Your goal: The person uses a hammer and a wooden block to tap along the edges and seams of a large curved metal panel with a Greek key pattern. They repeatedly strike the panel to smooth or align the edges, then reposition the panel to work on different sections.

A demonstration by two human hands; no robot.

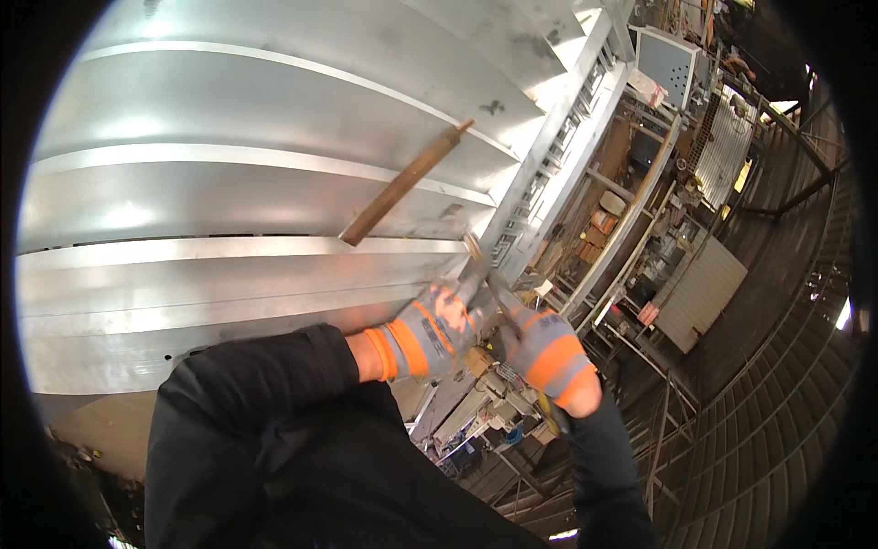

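Note:
My left hand (434,331), in a grey and orange work glove, is closed beside the lower end of the slotted metal edge strip. Something pale and flat shows at its fingertips, too blurred to name. Close by on the right, my right hand (551,355), gloved alike, grips a narrow metal tool (495,285). This tool slants up and left from the fist, and its brownish end lies near the strip. Beyond both hands, a rusty flat bar (402,186) with a narrow tip lies across the ribs of a large shiny sheet-metal panel (229,201).
The slotted metal edge strip (540,183) runs up the panel's right side. Farther right are a grey box with holes (666,69), metal rails and a pale board (702,293). Cluttered tools and parts (485,412) lie below the hands. Corrugated sheeting (768,430) curves along the right.

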